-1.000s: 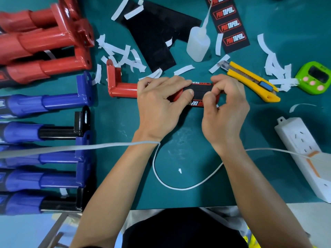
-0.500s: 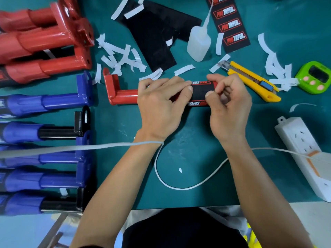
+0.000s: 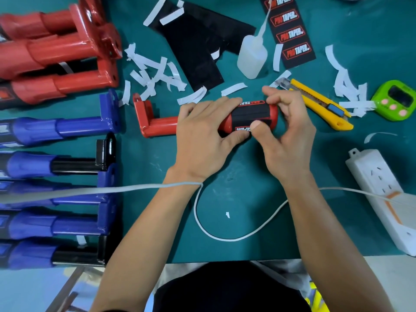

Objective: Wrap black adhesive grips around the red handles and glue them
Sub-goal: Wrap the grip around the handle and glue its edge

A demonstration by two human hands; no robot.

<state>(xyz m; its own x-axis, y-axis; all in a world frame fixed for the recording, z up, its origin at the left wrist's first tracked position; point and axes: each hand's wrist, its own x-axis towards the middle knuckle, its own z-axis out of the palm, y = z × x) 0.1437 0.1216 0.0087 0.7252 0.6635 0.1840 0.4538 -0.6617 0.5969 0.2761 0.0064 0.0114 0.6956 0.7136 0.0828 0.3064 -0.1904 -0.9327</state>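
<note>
Two hands hold the red handle (image 3: 157,126) mid-frame. It's rolled since 1 sec ago, so the black grip (image 3: 249,113) wraps round more. L hand (image 3: 202,136) grips it, R hand (image 3: 290,131) pinches the grip's edge down.

A glossy red plastic handle (image 3: 157,126) lies sideways on the teal worktop (image 3: 225,167), with its squared bracket end to the left and its rounded butt to the right. A black adhesive grip (image 3: 252,112) with red-and-white lettering is wrapped round the thick butt part, a seam line running along it. The left hand (image 3: 202,136) grips the handle's middle. The right hand (image 3: 290,131) pinches the wrapped end, thumb pressed on the grip's near edge. Beyond lie plain black sheets (image 3: 191,48), a printed black strip of grips (image 3: 292,32) and a translucent white glue bottle (image 3: 252,57). More red handles (image 3: 56,52) are piled at far left.
</note>
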